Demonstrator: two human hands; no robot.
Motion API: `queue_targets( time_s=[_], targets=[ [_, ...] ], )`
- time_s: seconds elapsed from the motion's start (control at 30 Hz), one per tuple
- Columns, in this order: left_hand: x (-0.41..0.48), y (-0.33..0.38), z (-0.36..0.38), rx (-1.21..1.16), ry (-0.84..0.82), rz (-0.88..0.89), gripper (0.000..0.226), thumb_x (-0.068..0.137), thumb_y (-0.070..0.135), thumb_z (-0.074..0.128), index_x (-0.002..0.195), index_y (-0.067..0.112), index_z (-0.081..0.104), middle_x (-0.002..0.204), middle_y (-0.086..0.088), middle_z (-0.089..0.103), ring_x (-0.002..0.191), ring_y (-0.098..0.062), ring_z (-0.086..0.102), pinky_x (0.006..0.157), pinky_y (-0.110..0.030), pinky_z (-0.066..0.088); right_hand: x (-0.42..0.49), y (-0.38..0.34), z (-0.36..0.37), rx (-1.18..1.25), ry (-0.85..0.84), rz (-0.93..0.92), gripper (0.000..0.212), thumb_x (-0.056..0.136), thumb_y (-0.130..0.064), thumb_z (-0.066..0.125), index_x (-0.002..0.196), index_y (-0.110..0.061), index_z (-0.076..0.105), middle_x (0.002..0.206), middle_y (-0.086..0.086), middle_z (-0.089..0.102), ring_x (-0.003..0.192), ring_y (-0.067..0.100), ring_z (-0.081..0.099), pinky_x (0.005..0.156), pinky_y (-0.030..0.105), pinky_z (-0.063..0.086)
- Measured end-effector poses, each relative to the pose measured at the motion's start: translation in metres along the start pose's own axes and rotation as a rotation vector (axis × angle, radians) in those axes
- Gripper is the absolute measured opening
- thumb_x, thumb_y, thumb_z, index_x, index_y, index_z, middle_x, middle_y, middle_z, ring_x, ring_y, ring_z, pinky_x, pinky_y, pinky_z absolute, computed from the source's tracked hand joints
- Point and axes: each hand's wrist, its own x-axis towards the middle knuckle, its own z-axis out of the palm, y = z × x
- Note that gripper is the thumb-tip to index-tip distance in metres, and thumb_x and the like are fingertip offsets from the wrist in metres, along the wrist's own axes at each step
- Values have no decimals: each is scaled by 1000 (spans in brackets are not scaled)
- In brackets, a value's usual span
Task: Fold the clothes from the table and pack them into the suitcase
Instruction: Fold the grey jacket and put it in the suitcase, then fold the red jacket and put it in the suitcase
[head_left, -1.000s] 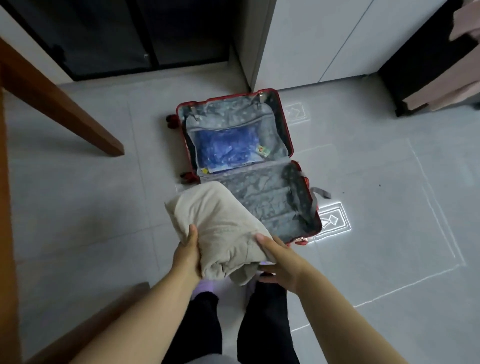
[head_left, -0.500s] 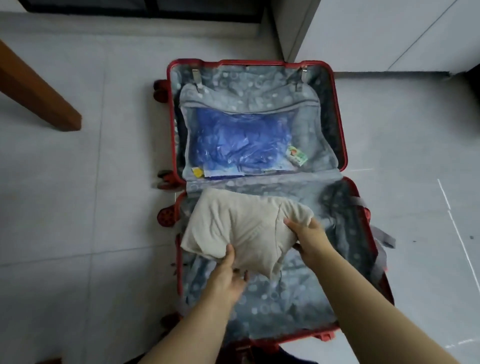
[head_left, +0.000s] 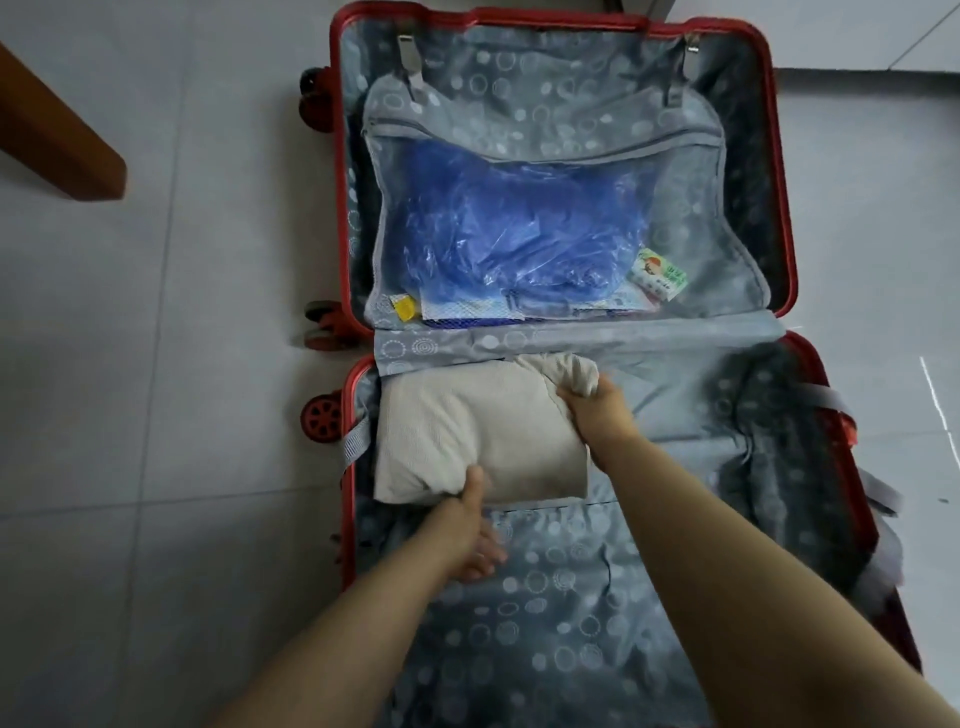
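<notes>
The left hand (head_left: 470, 532) and right hand (head_left: 602, 415) are bare, and so are both forearms (head_left: 363, 623).

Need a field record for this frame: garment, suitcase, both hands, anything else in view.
garment: folded beige garment, lying in the suitcase's near half, far-left corner
suitcase: red suitcase, open flat on the floor
left hand: thumb on the garment's near edge, fingers blurred over the lining
right hand: grips the garment's bunched far-right corner
far half: blue plastic bag inside the mesh pocket
other: wooden table leg, upper left
</notes>
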Motion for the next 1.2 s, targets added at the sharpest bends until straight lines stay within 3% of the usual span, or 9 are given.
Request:
queue_targets(
  time_s=[0.1,0.2,0.3,0.37,0.43,0.53,0.63,0.77,1.2],
  targets=[
    [-7,6,-17,614,396,728,38,94,43,46,79,12,63,68,3,65,55,-10,53,58,-30,46,6,8,8,-54,46,15,36,88,-11,63,122,-4,55,117,14,63,110,29,57,90,28,42],
    [6,17,-35,905,814,1267,34,77,40,63,105,22,59,100,-1,67,93,-15,50,78,-31,44,-2,2,6,-96,113,56,52,89,-21,63,132,-2,43,131,15,52,118,31,51,89,25,36],
    [23,18,-43,1198,655,918,88,80,58,48,150,26,7,156,-6,17,143,-20,3,113,-48,15,-38,-18,-9,-435,287,-271,80,85,-54,53,144,-6,26,146,21,30,134,36,32,110,41,25],
    [33,12,-41,1329,511,696,83,84,67,23,132,33,-36,150,4,-30,134,-17,-32,114,-47,-11,-61,-22,-12,-849,39,-564,102,72,-79,30,151,-20,9,156,18,8,142,38,10,115,54,12],
    [39,12,-34,1356,446,593,82,82,70,16,122,34,-45,138,4,-46,129,-21,-42,113,-48,-16,-72,-16,-12,-1167,-271,-569,114,56,-91,21,144,-33,-22,156,12,-20,142,40,-13,113,62,1],
    [52,11,-32,1401,394,537,92,74,81,11,118,31,-52,126,0,-60,117,-25,-55,104,-50,-28,-56,10,-8,-1314,-345,-439,115,66,-85,41,132,-35,-39,147,10,-40,139,43,-22,111,64,-4],
    [65,9,-36,1416,355,568,100,50,92,-6,113,34,-58,121,3,-65,114,-24,-59,92,-47,-39,-37,23,-1,-1350,-318,-394,113,73,-80,42,126,-34,-47,135,8,-48,140,41,-23,110,62,-6],
    [70,13,-31,1458,370,512,112,73,80,39,117,36,-53,127,1,-60,118,-27,-55,91,-50,-38,-31,24,3,-1405,-322,-373,107,75,-79,40,128,-33,-41,148,14,-37,141,39,-21,111,60,-5],
    [-67,10,-34,1233,446,512,93,85,69,33,126,29,-39,146,6,-36,142,-22,-23,109,-50,-19,-163,-56,-10,-1351,-317,-246,98,89,-61,44,144,-27,-29,152,17,-29,141,40,-18,112,52,-13]
  ],
)
